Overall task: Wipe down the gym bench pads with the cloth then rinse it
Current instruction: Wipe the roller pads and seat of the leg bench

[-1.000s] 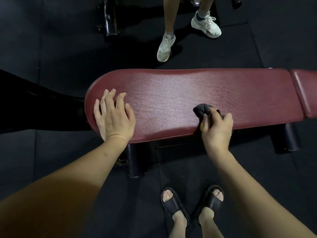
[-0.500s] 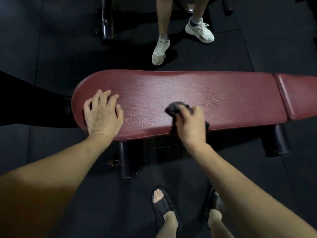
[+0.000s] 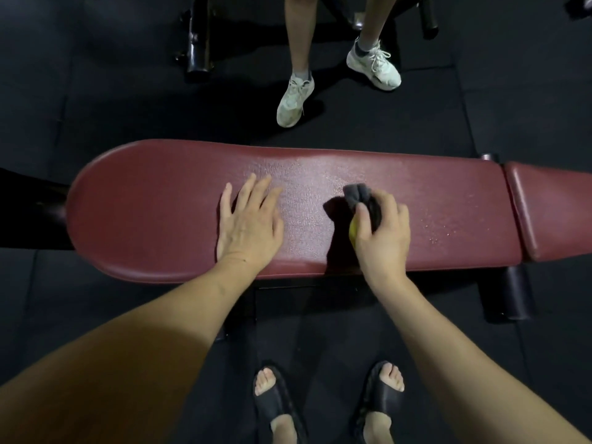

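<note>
Head view: bunched grey cloth [image 3: 358, 194] on maroon pad [image 3: 153, 213].

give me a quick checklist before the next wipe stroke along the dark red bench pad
1. Right hand grips the bunched dark grey cloth: ok.
2. Cloth touches the long dark red padded bench pad: ok.
3. Left hand rests flat, bracing the pad: ok.
4. Droplets to the right wiped: not ok.
5. Second dark red pad wiped: cannot tell.
6. Bystander's white sneakers apart from the bench: ok.
</note>
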`<state>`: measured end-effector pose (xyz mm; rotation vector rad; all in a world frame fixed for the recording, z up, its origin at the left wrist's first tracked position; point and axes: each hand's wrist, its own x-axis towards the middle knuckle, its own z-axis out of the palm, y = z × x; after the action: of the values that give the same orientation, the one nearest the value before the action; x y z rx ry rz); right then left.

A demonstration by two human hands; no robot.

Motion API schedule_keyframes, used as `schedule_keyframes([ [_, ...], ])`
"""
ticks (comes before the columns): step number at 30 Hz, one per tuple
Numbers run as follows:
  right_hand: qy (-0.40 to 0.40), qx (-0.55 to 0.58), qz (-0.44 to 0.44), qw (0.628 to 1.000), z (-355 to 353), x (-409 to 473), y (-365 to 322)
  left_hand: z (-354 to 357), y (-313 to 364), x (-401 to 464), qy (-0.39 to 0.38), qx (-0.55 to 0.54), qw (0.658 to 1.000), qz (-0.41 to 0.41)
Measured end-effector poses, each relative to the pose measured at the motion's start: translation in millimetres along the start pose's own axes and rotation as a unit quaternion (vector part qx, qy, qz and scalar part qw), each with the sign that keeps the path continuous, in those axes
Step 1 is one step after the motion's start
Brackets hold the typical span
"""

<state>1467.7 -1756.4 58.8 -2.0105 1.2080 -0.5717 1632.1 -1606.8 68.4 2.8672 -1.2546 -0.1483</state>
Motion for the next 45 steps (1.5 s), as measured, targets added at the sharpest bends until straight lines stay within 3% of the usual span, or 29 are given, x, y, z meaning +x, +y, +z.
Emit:
schedule_keyframes([
  [5, -0.028, 0.039, -0.045, 0.998, 51.1, 48.6, -41.6, 1.9, 1.8, 3.1, 0.011, 0.003, 0.999, -0.036],
  [8, -0.09, -0.048, -0.142, 0.985, 67.9, 52.3, -46.2, 1.6, 2.4, 4.5, 0.005, 0.007, 0.999, -0.046],
  [10, -0.08, -0.093, -0.18, 0.976, 61.7, 55.0, -28.7, 2.1, 3.0, 5.3, 0.0, 0.019, 0.999, -0.045],
  [16, -0.08, -0.031, -0.152, 0.985, 87.1, 43.5, -46.6, 3.9, 3.8, 7.0, -0.015, 0.06, 0.997, -0.046],
  [21, -0.071, -0.055, -0.234, 0.968, 68.0, 82.9, -13.2, 5.3, 4.4, 7.1, -0.014, 0.068, 0.996, -0.048],
  [26, 0.041, -0.088, -0.041, 0.994, 14.8, 122.6, 63.0, 5.9, 3.7, 7.3, -0.017, 0.086, 0.995, -0.042],
  [29, 0.083, -0.065, 0.019, 0.994, 43.0, 120.7, 31.4, 6.4, 2.8, 7.6, -0.017, 0.092, 0.995, -0.04],
  [33, -0.004, -0.033, -0.167, 0.985, 106.9, 91.5, -65.8, 5.9, 3.3, 7.6, -0.009, 0.095, 0.995, -0.04],
  [36, -0.062, -0.039, -0.257, 0.964, 92.2, 99.7, -52.6, 5.6, 2.9, 8.1, -0.011, 0.093, 0.995, -0.038],
  [38, -0.023, -0.072, -0.223, 0.972, 61.4, 118.1, -5.2, 4.6, 2.9, 8.5, -0.015, 0.094, 0.995, -0.037],
  [41, 0.037, -0.105, -0.092, 0.99, 13.6, 134.5, 55.5, 4.6, 3.1, 8.5, -0.02, 0.096, 0.995, -0.036],
  [45, 0.094, -0.071, 0.015, 0.993, 42.3, 117.8, 19.7, 3.8, 4.2, 7.8, -0.02, 0.099, 0.994, -0.036],
])
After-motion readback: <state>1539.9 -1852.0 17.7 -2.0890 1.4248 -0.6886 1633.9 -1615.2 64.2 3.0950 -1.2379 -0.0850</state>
